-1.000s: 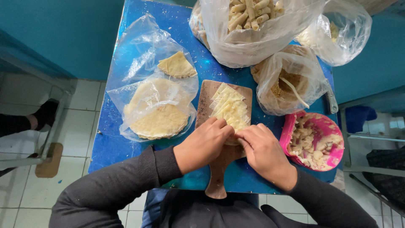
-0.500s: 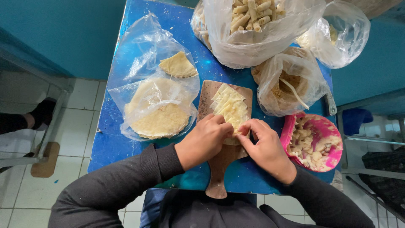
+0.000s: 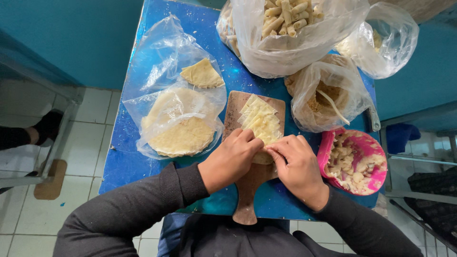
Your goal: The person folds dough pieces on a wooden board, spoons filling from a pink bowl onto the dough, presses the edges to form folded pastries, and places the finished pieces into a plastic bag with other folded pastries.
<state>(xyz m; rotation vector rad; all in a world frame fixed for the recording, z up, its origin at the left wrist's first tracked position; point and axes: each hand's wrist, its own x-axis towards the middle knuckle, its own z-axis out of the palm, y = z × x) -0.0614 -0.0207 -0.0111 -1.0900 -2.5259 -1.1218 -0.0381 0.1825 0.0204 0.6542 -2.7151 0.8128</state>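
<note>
A pale yellow tortilla (image 3: 261, 121) lies on a wooden cutting board (image 3: 233, 112) on the blue table (image 3: 119, 162). My left hand (image 3: 231, 159) and my right hand (image 3: 297, 166) meet at the tortilla's near edge, fingertips pinching and folding it; the near part of the tortilla is hidden under my fingers. The board's handle (image 3: 246, 200) points toward me between my forearms.
A clear bag with a stack of round tortillas (image 3: 178, 128) and a folded one (image 3: 202, 74) lies left of the board. Behind are a bag of rolled pieces (image 3: 285, 19), a bag with crumbs (image 3: 328, 95), another bag (image 3: 381, 43). A pink bowl of filling (image 3: 354, 162) stands at right.
Both hands have stayed at the near edge of the tortilla while the fingers worked closer together, rolling the edge up. The camera has shifted slightly.
</note>
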